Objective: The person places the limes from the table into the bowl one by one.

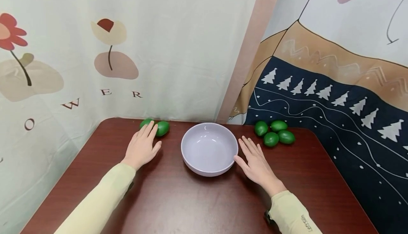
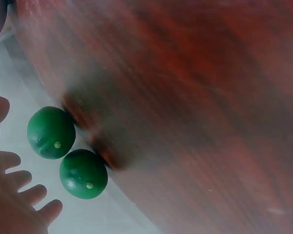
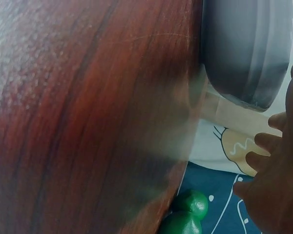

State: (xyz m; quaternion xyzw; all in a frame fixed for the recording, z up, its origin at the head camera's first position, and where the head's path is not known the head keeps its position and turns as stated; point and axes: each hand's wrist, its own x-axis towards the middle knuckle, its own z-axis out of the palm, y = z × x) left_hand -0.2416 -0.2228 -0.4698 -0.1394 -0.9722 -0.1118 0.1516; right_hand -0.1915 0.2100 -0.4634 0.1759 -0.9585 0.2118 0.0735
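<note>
A lavender bowl point(image 1: 209, 149) sits near the middle of the table, with nothing visible inside. On the far left of the table lie two green limes point(image 1: 163, 128). My left hand point(image 1: 141, 149) is held above and just in front of them, its fingers straight and partly hiding one lime in the head view. The left wrist view shows a gap between the fingers and both limes point(image 2: 83, 174). Beside the bowl's right side is my right hand point(image 1: 256, 163), fingers extended and holding nothing. Its thumb is close to the rim; whether it touches, I cannot tell.
Several more green limes point(image 1: 271, 139) lie grouped at the back right of the table, beyond the right hand. The dark red wooden table point(image 1: 191, 205) ends at a printed curtain point(image 1: 185, 67) behind it, with a navy tree pattern on the right.
</note>
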